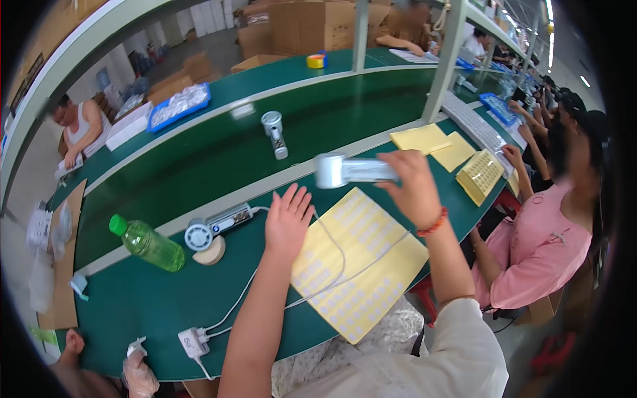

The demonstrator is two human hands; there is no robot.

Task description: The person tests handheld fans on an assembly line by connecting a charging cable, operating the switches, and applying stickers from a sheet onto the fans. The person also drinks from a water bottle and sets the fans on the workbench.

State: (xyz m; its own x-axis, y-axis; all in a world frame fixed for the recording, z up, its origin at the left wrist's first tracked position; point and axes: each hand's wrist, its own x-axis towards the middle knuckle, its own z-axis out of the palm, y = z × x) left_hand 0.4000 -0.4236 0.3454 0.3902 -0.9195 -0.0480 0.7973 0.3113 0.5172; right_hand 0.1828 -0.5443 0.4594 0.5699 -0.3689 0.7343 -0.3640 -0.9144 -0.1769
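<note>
The right hand (411, 186) is pinching the handle of a blurred, pale blue handheld fan (355, 170) between thumb and fingers, lifting it above the desk (133, 312) near the middle of the frame. The left hand (286, 215) is holding nothing, its fingers extending upward beside the upper left edge of a yellow sticker sheet (358, 265) bearing rows of pale round stickers.

At upper left, a blue tray (154, 123) is holding many clear-wrapped pieces; a white box (126, 130) is sitting beside it. At upper right, a second blue tray (490, 97) is carrying small items too tiny to identify. Left of center, a capped green bottle (152, 247) is leaning; its contents are unclear. A cabled fan (215, 224) is lying right of it, and another fan (274, 135) is resting at upper center. At lower left, a white charger (192, 343) is showing dark handwritten marks, not clearly legible.
</note>
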